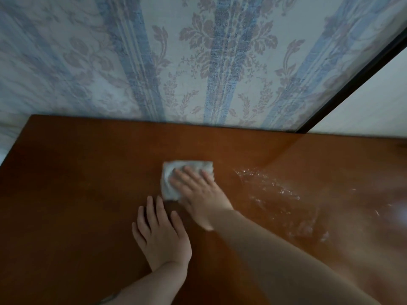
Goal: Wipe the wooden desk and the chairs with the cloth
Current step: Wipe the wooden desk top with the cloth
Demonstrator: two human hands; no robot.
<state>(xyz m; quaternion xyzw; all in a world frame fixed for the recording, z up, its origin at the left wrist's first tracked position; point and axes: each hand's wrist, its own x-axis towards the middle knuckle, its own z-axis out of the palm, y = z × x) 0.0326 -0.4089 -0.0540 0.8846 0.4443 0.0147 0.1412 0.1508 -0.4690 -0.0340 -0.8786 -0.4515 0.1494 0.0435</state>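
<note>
The desk [77, 183] runs dark and dry at its left end. Next comes the left hand [161, 235], flat on the wood with fingers straight and spread, holding nothing and bracing the body. Just beyond its fingertips lies the white cloth [176, 172], folded into a pad near the desk's middle; the right hand [197, 190] presses it down with straight fingers laid over it. To the right, wet streaks [277, 190] glisten. The wipe would go best with even pressure, overlapping passes toward those streaks, the pad kept flat. No chairs show.
</note>
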